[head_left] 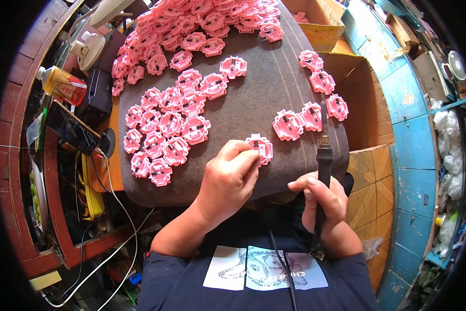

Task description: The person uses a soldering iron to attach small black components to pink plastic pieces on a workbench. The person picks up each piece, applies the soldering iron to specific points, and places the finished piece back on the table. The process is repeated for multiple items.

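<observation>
A black-handled soldering iron [324, 163] stands nearly upright in my right hand [323, 202], its metal tip pointing away from me and its cord end toward my lap. The thumb and fingers are wrapped round its handle. My left hand [227, 173] is closed in a pinch at the left edge of a pink plastic part [264, 149] with a small dark piece in its middle. The fingers hide what lies between them. Right of that part, two similar pink parts [288, 125] lie side by side, near the iron's tip.
Loose pink parts [170, 124] cover the left of the dark board [233, 119], with a large heap [191, 23] at its far end. Several more line the right edge, beside an open cardboard box [362, 98]. Left stand a phone [72, 127], a bottle [61, 84] and white cables [124, 197].
</observation>
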`<state>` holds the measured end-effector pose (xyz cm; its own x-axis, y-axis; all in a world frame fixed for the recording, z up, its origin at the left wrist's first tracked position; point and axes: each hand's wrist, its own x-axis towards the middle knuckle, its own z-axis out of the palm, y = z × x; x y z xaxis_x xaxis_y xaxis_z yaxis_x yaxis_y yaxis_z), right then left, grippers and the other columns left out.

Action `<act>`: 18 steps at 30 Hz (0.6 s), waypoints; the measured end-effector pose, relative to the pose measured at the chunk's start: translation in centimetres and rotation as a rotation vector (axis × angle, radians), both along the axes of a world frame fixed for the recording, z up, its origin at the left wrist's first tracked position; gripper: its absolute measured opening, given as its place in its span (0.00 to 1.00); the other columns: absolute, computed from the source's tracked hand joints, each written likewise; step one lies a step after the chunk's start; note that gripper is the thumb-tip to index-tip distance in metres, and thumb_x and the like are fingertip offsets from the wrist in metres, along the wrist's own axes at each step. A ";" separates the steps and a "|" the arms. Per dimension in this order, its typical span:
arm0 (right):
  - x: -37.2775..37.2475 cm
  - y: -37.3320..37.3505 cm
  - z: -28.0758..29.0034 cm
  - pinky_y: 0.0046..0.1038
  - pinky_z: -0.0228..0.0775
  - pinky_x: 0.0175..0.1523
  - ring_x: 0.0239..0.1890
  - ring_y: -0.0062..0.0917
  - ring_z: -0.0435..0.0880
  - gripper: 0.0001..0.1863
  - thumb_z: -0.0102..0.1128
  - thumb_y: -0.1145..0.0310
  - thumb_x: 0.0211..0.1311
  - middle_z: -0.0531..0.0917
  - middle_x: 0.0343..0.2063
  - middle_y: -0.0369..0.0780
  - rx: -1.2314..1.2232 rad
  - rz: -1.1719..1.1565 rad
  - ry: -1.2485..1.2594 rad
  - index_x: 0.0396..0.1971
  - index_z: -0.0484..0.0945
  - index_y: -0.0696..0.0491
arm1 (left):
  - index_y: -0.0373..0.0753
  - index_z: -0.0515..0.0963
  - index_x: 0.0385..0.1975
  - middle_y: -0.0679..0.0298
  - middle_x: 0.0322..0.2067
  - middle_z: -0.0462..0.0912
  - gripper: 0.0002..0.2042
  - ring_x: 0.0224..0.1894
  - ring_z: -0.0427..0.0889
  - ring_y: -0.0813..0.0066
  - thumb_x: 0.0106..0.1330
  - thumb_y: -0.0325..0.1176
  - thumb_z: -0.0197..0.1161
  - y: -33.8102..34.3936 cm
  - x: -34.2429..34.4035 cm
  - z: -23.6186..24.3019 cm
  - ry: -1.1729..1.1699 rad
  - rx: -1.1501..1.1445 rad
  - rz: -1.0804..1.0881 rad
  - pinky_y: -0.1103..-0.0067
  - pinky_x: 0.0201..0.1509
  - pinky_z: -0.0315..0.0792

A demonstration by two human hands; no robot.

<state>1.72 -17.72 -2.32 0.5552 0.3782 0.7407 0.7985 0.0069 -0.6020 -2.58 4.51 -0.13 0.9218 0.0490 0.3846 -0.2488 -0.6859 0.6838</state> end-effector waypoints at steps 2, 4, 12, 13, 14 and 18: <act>1.1 0.8 -0.4 0.35 0.81 0.39 0.29 0.31 0.87 0.25 0.68 0.82 0.56 0.89 0.32 0.43 -0.022 0.015 -0.072 0.56 0.79 0.60 | 0.33 0.84 0.39 0.53 0.40 0.84 0.08 0.41 0.87 0.54 0.60 0.18 0.71 0.0 0.1 0.1 -0.012 0.010 -0.008 0.68 0.45 0.82; 1.6 1.7 -0.4 0.39 0.81 0.42 0.33 0.39 0.88 0.22 0.70 0.79 0.58 0.88 0.37 0.46 -0.067 -0.016 -0.041 0.54 0.78 0.58 | 0.33 0.83 0.39 0.54 0.40 0.83 0.07 0.41 0.87 0.53 0.62 0.19 0.70 0.0 0.1 0.0 -0.031 0.020 -0.023 0.66 0.44 0.83; 2.7 4.6 -0.2 0.45 0.66 0.59 0.58 0.45 0.81 0.33 0.76 0.70 0.56 0.85 0.56 0.46 -0.306 -0.129 -0.097 0.63 0.75 0.51 | 0.33 0.86 0.42 0.53 0.42 0.85 0.10 0.42 0.88 0.55 0.61 0.18 0.71 0.0 0.0 0.0 0.008 -0.020 -0.008 0.69 0.44 0.83; 2.7 4.6 -0.2 0.44 0.65 0.59 0.59 0.44 0.81 0.33 0.75 0.69 0.56 0.85 0.56 0.46 -0.326 -0.129 -0.092 0.63 0.74 0.51 | 0.33 0.86 0.42 0.53 0.42 0.85 0.10 0.42 0.88 0.55 0.61 0.18 0.71 0.0 0.0 -0.1 0.013 -0.024 -0.009 0.69 0.44 0.83; 2.8 4.6 -0.2 0.43 0.64 0.60 0.60 0.44 0.80 0.33 0.75 0.69 0.57 0.85 0.57 0.46 -0.345 -0.129 -0.086 0.64 0.74 0.50 | 0.33 0.85 0.42 0.53 0.41 0.84 0.10 0.42 0.88 0.54 0.62 0.19 0.71 0.0 0.0 -0.1 0.010 -0.024 -0.015 0.67 0.44 0.83; 3.0 4.7 -0.2 0.42 0.61 0.61 0.60 0.44 0.80 0.34 0.75 0.69 0.57 0.85 0.57 0.45 -0.378 -0.128 -0.084 0.65 0.74 0.50 | 0.34 0.83 0.42 0.53 0.40 0.83 0.09 0.41 0.87 0.51 0.63 0.21 0.71 0.0 0.1 -0.1 0.002 -0.028 -0.030 0.65 0.43 0.83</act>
<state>4.71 -13.05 -2.52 0.5592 0.5641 0.6075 0.8249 -0.3053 -0.4757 -2.48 4.53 -0.28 0.9236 0.0324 0.3821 -0.2678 -0.6585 0.7033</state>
